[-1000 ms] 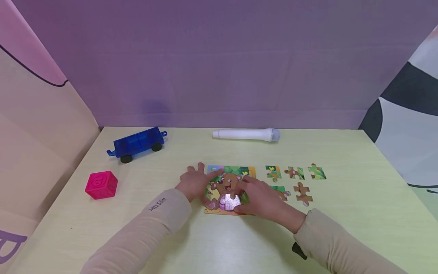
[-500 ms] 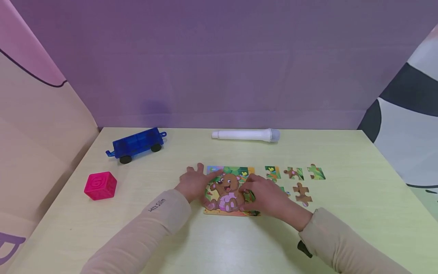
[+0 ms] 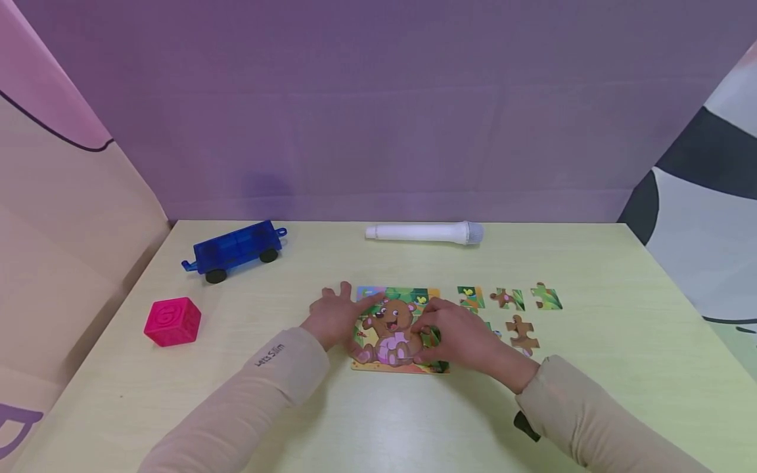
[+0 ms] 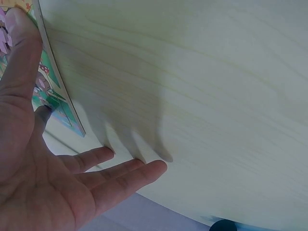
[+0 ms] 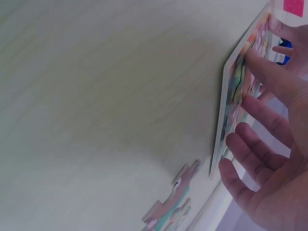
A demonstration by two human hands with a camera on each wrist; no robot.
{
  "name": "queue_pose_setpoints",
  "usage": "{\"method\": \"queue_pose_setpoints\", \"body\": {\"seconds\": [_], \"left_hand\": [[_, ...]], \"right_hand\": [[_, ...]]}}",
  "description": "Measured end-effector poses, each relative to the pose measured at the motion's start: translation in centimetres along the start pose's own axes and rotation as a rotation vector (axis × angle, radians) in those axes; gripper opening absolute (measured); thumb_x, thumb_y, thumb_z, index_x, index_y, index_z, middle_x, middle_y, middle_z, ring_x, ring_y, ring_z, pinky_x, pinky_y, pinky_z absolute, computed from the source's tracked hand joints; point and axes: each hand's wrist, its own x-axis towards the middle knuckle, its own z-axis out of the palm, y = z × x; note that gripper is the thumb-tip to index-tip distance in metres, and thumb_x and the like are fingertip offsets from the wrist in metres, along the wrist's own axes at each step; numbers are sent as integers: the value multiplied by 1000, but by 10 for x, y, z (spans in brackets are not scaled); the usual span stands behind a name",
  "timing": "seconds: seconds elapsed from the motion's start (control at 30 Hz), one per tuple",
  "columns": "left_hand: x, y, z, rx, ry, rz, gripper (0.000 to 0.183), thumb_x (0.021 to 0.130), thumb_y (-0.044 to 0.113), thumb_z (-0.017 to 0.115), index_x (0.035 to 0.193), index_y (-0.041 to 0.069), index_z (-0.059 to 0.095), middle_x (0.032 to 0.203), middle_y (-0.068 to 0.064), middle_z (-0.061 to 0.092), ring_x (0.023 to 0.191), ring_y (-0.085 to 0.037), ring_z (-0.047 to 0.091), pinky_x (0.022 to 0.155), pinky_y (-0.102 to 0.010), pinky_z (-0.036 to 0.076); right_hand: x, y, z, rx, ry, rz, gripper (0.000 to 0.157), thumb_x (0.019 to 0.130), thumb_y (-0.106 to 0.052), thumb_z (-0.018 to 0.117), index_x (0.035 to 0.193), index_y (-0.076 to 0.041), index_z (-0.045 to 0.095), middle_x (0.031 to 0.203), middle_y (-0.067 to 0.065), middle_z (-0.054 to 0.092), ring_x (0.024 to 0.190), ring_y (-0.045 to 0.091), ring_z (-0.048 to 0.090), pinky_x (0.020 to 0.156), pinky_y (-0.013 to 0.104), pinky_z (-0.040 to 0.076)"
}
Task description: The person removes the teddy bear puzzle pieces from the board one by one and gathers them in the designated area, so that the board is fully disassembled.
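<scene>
A jigsaw puzzle board [image 3: 390,368] with a brown bear picture lies flat on the table. My left hand [image 3: 336,318] rests along its left side, thumb and index finger touching it. In the left wrist view, the other fingers of the left hand [image 4: 72,187] stretch out over the table. My right hand [image 3: 458,332] is over the board's right part. From the right wrist view, the thumb and index fingertip of that hand [image 5: 274,110] pinch the edges of a puzzle piece [image 5: 238,79] at the board's surface; its remaining fingers are loosely bent. The right hand partly covers the picture.
Right of the board lie several loose puzzle pieces, among them a brown one [image 3: 523,334] and a green one [image 3: 547,297]; some are partly hidden. A white toy microphone [image 3: 422,232] lies behind. A blue toy wagon [image 3: 236,249] and a pink block [image 3: 173,322] stand left.
The shiny, tilted piece at the bear's belly now lies flat. My right hand has shifted slightly to the right, uncovering more of the board's lower right corner. My left hand has stayed in place.
</scene>
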Motion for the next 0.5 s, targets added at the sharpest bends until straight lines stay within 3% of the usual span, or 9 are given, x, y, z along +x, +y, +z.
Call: {"method": "queue_pose_setpoints", "body": {"seconds": [0.5], "left_hand": [[0,0,0,-2,-2,2,106,70,34,93,158,42,34,158,-23,28,130,-47,40,95,-56,51]], "right_hand": [[-13,24,-17,5,42,-34,40,80,-38,87,114,-19,78,104,-3,65,82,11,60,68,31,50]]}}
